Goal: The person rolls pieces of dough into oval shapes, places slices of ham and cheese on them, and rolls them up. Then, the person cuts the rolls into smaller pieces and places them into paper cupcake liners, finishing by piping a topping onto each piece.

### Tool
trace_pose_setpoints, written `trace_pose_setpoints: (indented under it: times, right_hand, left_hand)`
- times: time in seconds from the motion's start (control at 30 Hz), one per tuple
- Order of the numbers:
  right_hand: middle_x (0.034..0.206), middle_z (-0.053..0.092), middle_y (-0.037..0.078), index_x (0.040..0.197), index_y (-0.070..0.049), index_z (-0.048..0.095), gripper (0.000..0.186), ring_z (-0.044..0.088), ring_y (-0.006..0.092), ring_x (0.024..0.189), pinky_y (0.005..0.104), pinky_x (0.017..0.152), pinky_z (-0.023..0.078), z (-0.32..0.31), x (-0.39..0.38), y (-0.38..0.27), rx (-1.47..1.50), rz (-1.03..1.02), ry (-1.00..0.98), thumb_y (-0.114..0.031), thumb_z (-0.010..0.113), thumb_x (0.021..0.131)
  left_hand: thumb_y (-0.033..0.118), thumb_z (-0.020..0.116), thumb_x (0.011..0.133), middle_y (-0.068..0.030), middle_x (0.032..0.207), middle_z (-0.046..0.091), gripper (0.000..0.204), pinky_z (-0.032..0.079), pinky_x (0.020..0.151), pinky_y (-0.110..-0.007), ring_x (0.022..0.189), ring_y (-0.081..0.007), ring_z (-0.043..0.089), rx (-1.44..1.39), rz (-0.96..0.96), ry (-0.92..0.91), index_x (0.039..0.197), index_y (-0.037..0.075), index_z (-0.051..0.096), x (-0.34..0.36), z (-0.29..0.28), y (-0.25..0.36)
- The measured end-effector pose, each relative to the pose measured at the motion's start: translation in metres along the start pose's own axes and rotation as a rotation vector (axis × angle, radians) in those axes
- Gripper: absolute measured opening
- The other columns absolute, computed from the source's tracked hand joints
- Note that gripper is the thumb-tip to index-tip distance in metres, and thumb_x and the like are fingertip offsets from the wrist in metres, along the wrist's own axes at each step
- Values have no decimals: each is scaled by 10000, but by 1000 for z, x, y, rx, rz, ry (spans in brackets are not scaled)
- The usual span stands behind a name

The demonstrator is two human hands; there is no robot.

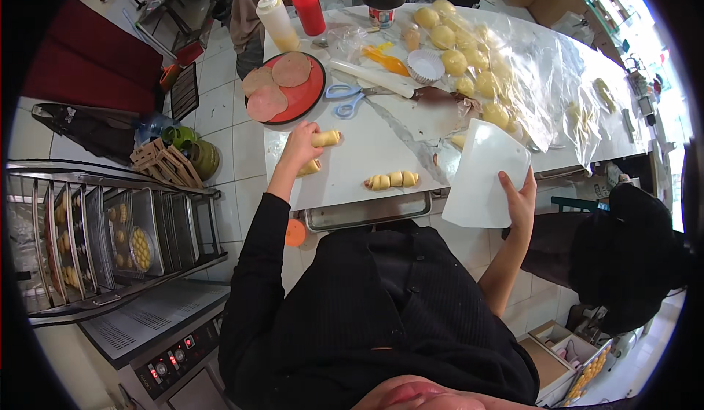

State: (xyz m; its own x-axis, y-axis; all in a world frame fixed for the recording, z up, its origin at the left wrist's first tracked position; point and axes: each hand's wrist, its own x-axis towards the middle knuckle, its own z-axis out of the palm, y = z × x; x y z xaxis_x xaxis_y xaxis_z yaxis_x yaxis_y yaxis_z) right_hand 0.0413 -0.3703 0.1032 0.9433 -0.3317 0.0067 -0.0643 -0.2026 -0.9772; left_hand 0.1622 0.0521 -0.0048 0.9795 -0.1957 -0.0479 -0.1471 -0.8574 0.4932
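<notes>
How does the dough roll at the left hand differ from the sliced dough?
The dough roll is in the grip of the left hand; the sliced dough lies untouched on the table. The dough roll's visible part looks uncut, while the sliced dough is divided crosswise into segments. Both are pale yellow.

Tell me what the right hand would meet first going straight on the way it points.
Probably the clear plastic sheet over the dough balls: the right hand, gripping the white scraper, points ahead toward it. Its height is unclear, so the table edge might come first.
</notes>
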Motion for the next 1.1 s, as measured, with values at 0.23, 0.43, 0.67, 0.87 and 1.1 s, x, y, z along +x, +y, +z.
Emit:
trace_pose_setpoints:
  times: [0.23,0.43,0.67,0.87,1.1]
  right_hand:
    - [1009,594,87,1152,29,488,422,561,146,882,274,778,454,0,4,12,45,29,-18,-39,652,770]
    - [988,606,108,1148,24,487,448,573,163,877,292,762,466,65,27,-28,-114,-156,-252,-64,672,750]
    - [914,601,245,1207,49,426,562,595,361,855,376,768,455,146,74,-63,-506,-384,-476,-137,673,738]
    - [852,578,281,1175,31,411,506,557,439,804,447,744,441,205,88,-33,-686,-504,-720,-117,627,742]
    - [727,556,320,1226,37,348,554,541,489,737,516,694,432,223,88,-14,-687,-543,-763,-87,595,745]
  left_hand:
    - [120,746,625,-94,765,649,349,489,658,-266,706,-145,627,-688,-71,149,918,42,572,3,25,50]
    - [129,749,618,-110,786,627,456,483,666,-358,713,-246,607,-451,-93,347,1017,69,536,13,92,94]
    - [113,752,585,-105,871,599,570,447,753,-379,829,-280,562,-241,-17,378,1103,96,516,1,74,72]
    - [105,762,579,-99,875,601,478,468,698,-331,780,-250,568,-486,-103,394,1022,43,594,-5,88,73]
    - [90,743,619,-104,817,616,376,482,695,-317,770,-234,583,-582,-153,446,968,6,630,-17,78,81]
